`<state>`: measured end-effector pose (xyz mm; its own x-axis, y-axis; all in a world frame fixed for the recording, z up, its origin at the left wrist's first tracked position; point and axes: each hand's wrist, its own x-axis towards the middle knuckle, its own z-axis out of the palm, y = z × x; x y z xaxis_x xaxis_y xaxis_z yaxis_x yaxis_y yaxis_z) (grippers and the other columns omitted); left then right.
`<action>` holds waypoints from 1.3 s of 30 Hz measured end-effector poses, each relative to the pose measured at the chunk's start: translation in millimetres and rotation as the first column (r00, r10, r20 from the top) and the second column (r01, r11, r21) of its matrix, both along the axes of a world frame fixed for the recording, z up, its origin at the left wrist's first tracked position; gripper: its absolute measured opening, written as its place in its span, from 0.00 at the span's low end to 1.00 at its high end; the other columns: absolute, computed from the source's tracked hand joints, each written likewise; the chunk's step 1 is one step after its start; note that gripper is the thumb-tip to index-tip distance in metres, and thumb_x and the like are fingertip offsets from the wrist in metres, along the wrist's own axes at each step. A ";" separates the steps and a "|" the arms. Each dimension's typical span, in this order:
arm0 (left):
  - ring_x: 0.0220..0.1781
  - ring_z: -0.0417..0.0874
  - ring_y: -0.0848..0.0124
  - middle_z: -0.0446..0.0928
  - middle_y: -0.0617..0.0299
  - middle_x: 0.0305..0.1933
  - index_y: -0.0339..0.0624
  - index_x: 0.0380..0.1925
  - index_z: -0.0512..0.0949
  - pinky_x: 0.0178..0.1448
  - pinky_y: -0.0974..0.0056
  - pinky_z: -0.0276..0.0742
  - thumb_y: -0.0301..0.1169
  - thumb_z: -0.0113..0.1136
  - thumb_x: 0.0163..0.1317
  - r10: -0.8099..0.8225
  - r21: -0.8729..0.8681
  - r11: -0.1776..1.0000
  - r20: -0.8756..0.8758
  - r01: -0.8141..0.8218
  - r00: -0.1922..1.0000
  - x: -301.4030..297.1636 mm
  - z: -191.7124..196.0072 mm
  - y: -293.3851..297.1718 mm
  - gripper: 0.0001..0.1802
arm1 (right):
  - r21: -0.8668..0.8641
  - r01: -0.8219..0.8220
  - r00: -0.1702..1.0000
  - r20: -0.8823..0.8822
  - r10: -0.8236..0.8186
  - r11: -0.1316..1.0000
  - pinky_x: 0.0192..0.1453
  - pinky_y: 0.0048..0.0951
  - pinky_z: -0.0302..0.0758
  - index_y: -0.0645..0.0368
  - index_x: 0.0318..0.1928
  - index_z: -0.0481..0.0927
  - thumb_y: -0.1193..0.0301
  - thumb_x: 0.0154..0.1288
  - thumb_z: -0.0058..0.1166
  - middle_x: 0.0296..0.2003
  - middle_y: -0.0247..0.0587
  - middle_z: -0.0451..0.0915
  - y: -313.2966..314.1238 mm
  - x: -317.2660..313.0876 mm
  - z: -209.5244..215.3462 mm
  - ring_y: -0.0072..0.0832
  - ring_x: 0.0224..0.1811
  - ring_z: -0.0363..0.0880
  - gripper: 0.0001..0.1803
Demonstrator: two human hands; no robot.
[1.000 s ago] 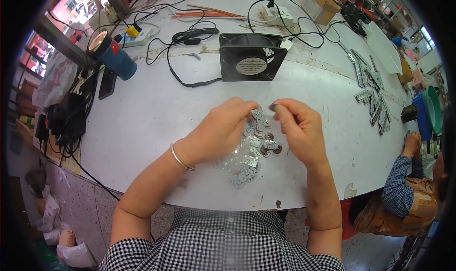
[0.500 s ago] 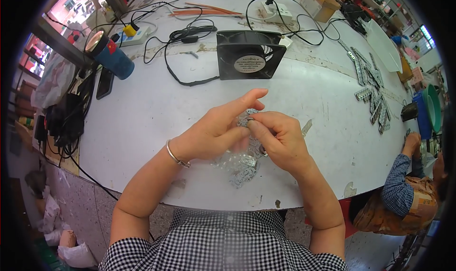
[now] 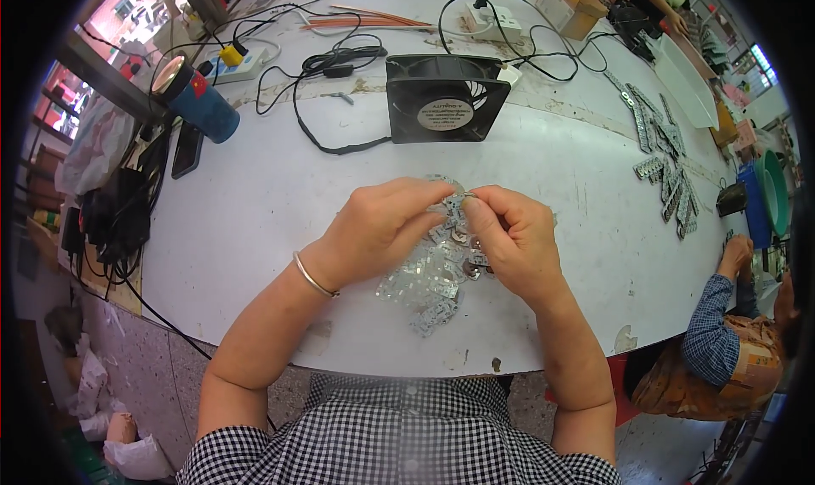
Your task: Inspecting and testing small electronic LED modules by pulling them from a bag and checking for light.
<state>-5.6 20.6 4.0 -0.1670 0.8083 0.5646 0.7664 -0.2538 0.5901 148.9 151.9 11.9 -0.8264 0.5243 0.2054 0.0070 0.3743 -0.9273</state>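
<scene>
My right hand is closed in a pinch, thumb against forefinger, on a small silvery metal piece that is mostly hidden by the fingertips. Just left of it, my left hand has its fingers stretched toward the pinch, with a gap between thumb and fingers; nothing shows in it. A bangle circles the left wrist. Beneath and between both hands lies a loose pile of small flat silvery pieces, some of them shiny. The hands partly cover the pile.
Beyond the hands stands a black square fan with its cable. Strips of silvery pieces lie at right. A blue cup, a phone and a power strip are at left. A co-worker sits at lower right.
My left hand's raised fingers have come down and curved toward the right fingertips. The right hand has shifted slightly right and away from me, uncovering more of the pile.
</scene>
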 end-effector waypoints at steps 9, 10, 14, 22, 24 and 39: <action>0.30 0.84 0.62 0.82 0.57 0.35 0.39 0.43 0.79 0.29 0.63 0.80 0.23 0.66 0.52 0.071 0.084 0.995 -0.275 -0.049 0.959 -1.1 1.6 0.8 0.16 | -0.037 -0.004 1.000 0.010 0.004 0.999 0.23 0.17 0.67 0.66 0.40 0.83 0.72 0.72 0.53 0.23 0.31 0.80 -3.0 0.2 -1.9 0.13 0.20 0.72 0.09; 0.30 0.84 0.62 0.82 0.57 0.35 0.39 0.43 0.79 0.29 0.63 0.80 0.23 0.66 0.52 0.071 0.085 0.995 -0.275 -0.050 0.959 -1.1 1.3 1.0 0.16 | -0.037 -0.004 1.000 0.010 0.005 0.999 0.23 0.17 0.67 0.66 0.40 0.83 0.72 0.72 0.53 0.23 0.31 0.80 -3.4 0.1 -1.9 0.13 0.20 0.72 0.09; 0.29 0.84 0.64 0.82 0.59 0.34 0.39 0.42 0.78 0.28 0.64 0.80 0.22 0.64 0.50 0.093 0.105 0.993 -0.334 -0.061 0.938 -1.4 0.6 0.8 0.16 | -0.036 0.003 1.000 -0.005 -0.003 0.999 0.23 0.17 0.67 0.66 0.40 0.83 0.72 0.72 0.53 0.23 0.32 0.80 -4.5 0.0 -1.3 0.13 0.20 0.72 0.09; 0.27 0.83 0.63 0.81 0.59 0.32 0.39 0.41 0.79 0.27 0.64 0.79 0.22 0.64 0.51 0.103 0.121 0.990 -0.324 -0.067 0.940 -0.9 -0.3 2.1 0.15 | -0.014 0.004 1.000 -0.005 -0.004 1.000 0.24 0.18 0.67 0.66 0.40 0.83 0.72 0.72 0.53 0.23 0.31 0.79 -4.6 -0.4 -1.3 0.13 0.21 0.71 0.09; 0.28 0.85 0.62 0.83 0.53 0.34 0.34 0.39 0.80 0.29 0.65 0.81 0.19 0.68 0.53 0.125 0.119 0.988 -0.231 -0.099 0.965 1.5 1.9 2.5 0.12 | 0.010 0.034 0.999 -0.020 -0.034 0.999 0.25 0.17 0.67 0.66 0.40 0.82 0.72 0.72 0.54 0.23 0.29 0.78 -3.8 -0.7 -2.9 0.12 0.21 0.71 0.09; 0.27 0.84 0.62 0.82 0.53 0.34 0.34 0.36 0.80 0.30 0.66 0.79 0.17 0.66 0.53 0.217 0.187 0.964 -0.147 -0.188 0.965 4.0 0.2 8.0 0.10 | 0.101 0.150 0.972 -0.195 -0.129 0.983 0.30 0.17 0.69 0.67 0.43 0.83 0.71 0.71 0.56 0.28 0.30 0.79 -1.6 -15.4 -19.5 0.13 0.25 0.71 0.10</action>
<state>-1.6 28.6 4.2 -0.2104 0.6567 0.7242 0.8949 -0.1689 0.4132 133.6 150.3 -7.6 -0.6881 0.5958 0.4142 -0.1022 0.4855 -0.8682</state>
